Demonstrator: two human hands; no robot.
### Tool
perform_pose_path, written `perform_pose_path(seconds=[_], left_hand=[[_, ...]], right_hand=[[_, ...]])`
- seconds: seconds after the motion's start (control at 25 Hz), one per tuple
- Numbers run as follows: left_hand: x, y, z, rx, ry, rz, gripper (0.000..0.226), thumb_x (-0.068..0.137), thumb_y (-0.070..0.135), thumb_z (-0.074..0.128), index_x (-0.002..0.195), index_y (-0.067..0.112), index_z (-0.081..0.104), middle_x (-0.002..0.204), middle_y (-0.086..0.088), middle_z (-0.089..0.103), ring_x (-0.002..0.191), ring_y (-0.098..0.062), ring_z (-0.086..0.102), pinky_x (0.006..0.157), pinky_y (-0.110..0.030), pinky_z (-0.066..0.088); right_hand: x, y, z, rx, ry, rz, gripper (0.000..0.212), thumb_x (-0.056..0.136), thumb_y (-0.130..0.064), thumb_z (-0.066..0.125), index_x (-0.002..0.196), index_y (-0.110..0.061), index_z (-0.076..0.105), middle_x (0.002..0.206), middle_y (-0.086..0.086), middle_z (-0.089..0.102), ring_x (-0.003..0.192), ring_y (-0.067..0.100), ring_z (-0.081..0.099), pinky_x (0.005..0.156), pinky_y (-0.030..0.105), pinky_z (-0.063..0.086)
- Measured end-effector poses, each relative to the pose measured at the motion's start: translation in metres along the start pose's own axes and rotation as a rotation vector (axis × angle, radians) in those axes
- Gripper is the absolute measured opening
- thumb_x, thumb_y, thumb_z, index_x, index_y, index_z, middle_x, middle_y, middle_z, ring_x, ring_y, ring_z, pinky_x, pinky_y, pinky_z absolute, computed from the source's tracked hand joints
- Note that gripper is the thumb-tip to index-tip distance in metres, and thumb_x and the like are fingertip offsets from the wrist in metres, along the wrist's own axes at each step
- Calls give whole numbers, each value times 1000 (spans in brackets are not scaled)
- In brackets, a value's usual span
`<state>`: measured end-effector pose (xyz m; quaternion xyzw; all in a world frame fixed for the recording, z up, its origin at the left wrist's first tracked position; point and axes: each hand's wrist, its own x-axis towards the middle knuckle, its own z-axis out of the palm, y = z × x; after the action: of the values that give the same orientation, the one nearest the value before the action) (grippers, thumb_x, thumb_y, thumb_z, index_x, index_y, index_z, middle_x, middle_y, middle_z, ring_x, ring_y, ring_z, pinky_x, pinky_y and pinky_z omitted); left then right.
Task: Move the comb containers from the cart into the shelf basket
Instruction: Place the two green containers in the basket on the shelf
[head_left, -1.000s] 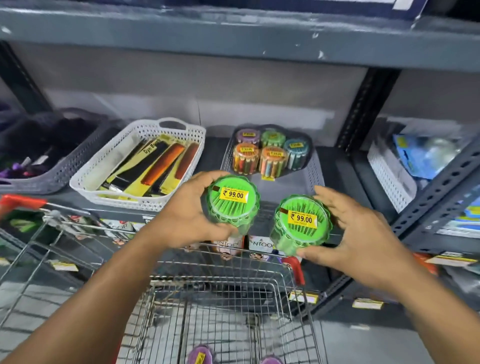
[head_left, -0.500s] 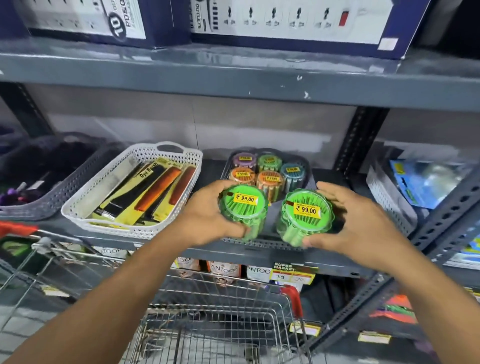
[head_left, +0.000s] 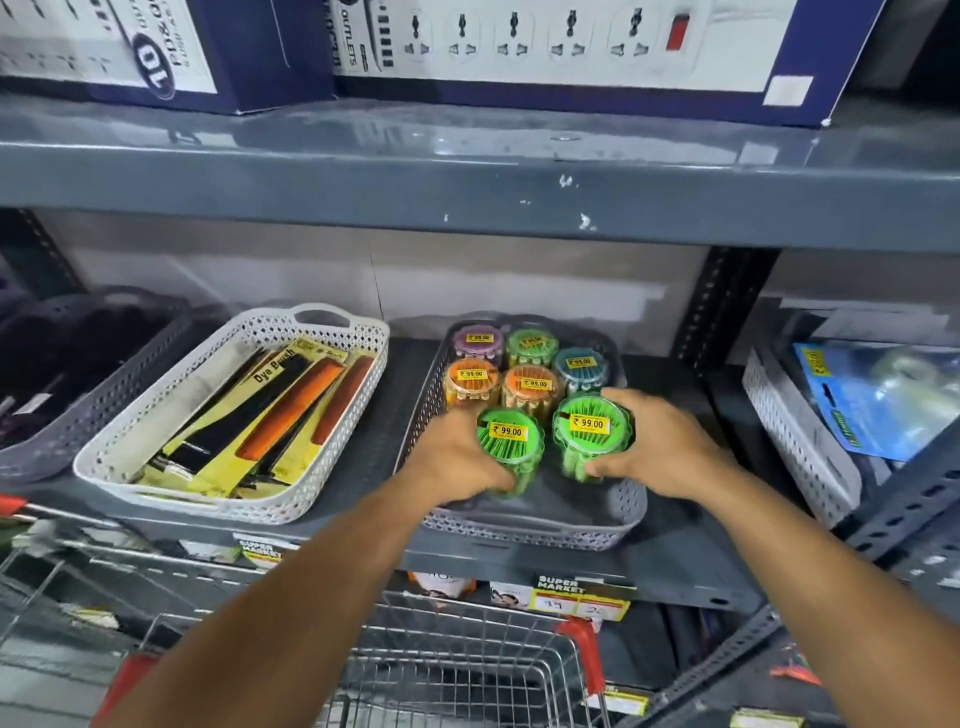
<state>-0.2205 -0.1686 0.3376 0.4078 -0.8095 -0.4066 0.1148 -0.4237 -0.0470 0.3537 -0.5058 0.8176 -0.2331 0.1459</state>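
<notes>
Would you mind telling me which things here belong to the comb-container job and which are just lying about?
Part of the job:
- left hand, green container
- right hand, second green container
- grey shelf basket, five containers at its back
- cart

Lying about:
- white basket of dye brushes
- power-strip boxes
- blue packet

Grey metal shelf (head_left: 363, 457) bearing dark basket (head_left: 78, 415), white comb basket (head_left: 332, 457), grey container basket (head_left: 623, 514), white basket (head_left: 789, 441).

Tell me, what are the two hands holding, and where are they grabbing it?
Each hand holds a green comb container by its side: the left hand grips one, the right hand the other, inside the grey basket.
</notes>
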Motion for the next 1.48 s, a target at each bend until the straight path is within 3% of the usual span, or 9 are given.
perform_pose_path(seconds=[0.16, 0.28, 0.4, 0.6, 0.76, 0.96, 1.08, 1.24, 1.48], left_hand=[[10, -4, 7, 9, -42, -46, 77, 51, 3, 88, 120, 16, 56, 87, -5, 71, 55, -18, 70, 46, -27, 55], [14, -7, 12, 22, -64, -74, 84, 52, 2, 89, 126, 14, 51, 93, -5, 69, 59, -15, 71, 48, -25, 56], [17, -9, 15, 23, -71, -94, 86, 52, 3, 89, 128, 11, 49, 96, -3, 68, 65, -13, 71, 53, -25, 58], [21, -10, 15, -4, -94, -106, 91, 52, 2, 88, 132, 8, 46, 101, -5, 68, 75, -18, 71, 61, -29, 59], [20, -9, 14, 0, -100, -104, 86, 53, 3, 88, 129, 10, 49, 97, -1, 67, 72, -16, 66, 51, -21, 49], [24, -8, 20, -8, -85, -105, 81, 51, 4, 88, 124, 9, 53, 102, -4, 68, 85, -21, 69, 76, -36, 59], [30, -3, 25, -4, -51, -95, 82, 54, 4, 87, 127, 10, 50, 98, -3, 68, 80, -18, 69, 69, -29, 59], [35, 2, 33, -4, -5, -106, 76, 59, 0, 86, 124, 6, 48, 82, 2, 64, 61, -5, 61, 43, -11, 47], [38, 3, 37, 8, 50, -75, 88, 56, 6, 88, 132, 7, 44, 86, 12, 58, 74, -5, 58, 58, -8, 39]], right_hand=[[15, 10, 13, 15, -59, 5, 82, 52, -31, 93, 125, -28, 57, 99, -10, 66, 87, 12, 61, 70, 24, 44], [22, 15, 23, -18, -54, 31, 84, 53, -32, 92, 128, -25, 55, 113, -2, 67, 93, 17, 59, 80, 30, 47], [27, 20, 31, -147, -3, 87, 89, 57, -48, 86, 136, -32, 46, 127, 8, 60, 121, 30, 47, 96, 43, 41], [37, 24, 37, -253, 24, 140, 82, 67, -60, 75, 137, -35, 41, 133, 5, 57, 126, 33, 34, 93, 47, 32], [46, 25, 40, -287, 64, 143, 75, 69, -61, 72, 132, -33, 44, 134, 2, 58, 122, 33, 36, 90, 46, 31], [49, 29, 41, -270, 72, 141, 84, 70, -61, 72, 140, -30, 36, 147, 1, 46, 133, 35, 30, 103, 53, 27], [39, 27, 37, -155, 87, 130, 100, 69, -56, 76, 149, -25, 24, 157, 3, 29, 142, 34, 24, 112, 54, 24], [-6, 27, 32, 231, 317, 92, 92, 67, -48, 79, 144, -24, 36, 149, 6, 41, 137, 29, 34, 111, 48, 32], [-121, 56, 52, 465, 564, 121, 78, 67, -60, 73, 135, -36, 44, 129, -12, 45, 121, 5, 43, 100, 26, 32]])
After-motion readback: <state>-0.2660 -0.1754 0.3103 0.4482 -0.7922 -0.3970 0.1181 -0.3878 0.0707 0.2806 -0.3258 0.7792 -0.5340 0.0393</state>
